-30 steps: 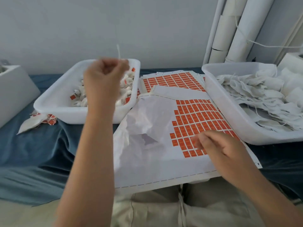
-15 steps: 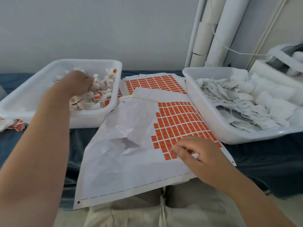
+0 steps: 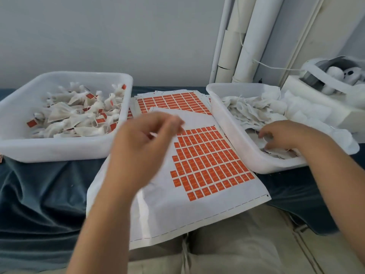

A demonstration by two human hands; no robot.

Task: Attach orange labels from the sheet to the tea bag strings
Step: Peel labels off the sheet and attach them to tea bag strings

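A white sheet (image 3: 199,210) with rows of orange labels (image 3: 207,161) lies on my lap in the middle. My left hand (image 3: 142,149) hovers blurred over the sheet's left part, fingers loosely apart, nothing visible in it. My right hand (image 3: 282,135) is inside the right white tray (image 3: 233,139), fingers curled down among unlabelled white tea bags (image 3: 250,109); whether it grips one I cannot tell. The left white tray (image 3: 65,149) holds tea bags with orange labels (image 3: 79,115) on their strings.
A second label sheet (image 3: 173,103) lies behind the first, between the trays. White tubes (image 3: 248,42) lean on the wall at the back right. A white box with rolls (image 3: 325,89) stands far right. Blue cloth (image 3: 39,194) covers the surface.
My left hand left the left tray and came over the sheet. My right hand moved off the labels into the right tray. The view has shifted right.
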